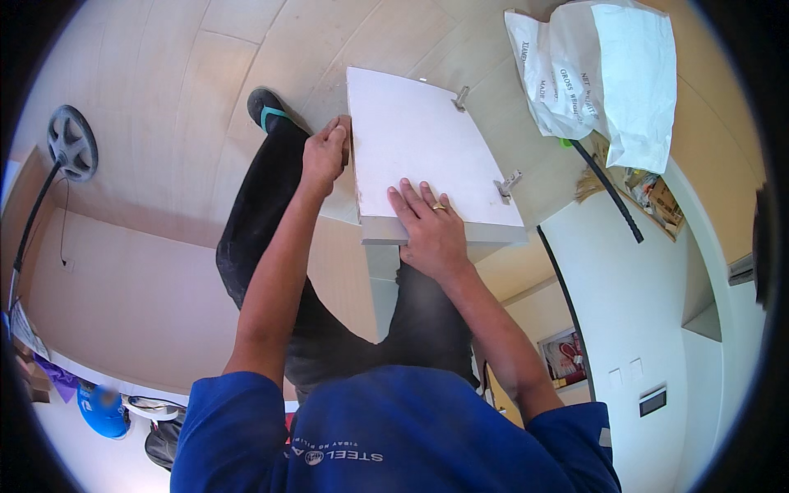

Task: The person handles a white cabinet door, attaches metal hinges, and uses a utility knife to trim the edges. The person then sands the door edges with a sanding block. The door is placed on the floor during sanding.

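Observation:
A white cabinet door lies in front of me with its face up, its grey edge toward me. Two metal hinges, a far hinge and a near hinge, stick out along its right side. My right hand rests on the near part of the door, fingers spread flat, a ring on one finger. At the door's left edge, my left hand is closed with its fingertips against that edge. Whatever those fingers pinch, if anything, is too small or hidden to name.
A white printed sack lies at the far right, beside a black rod and an open box of odds and ends. A grey spoked wheel on a pole stands left. My sandalled foot is on the tiled floor.

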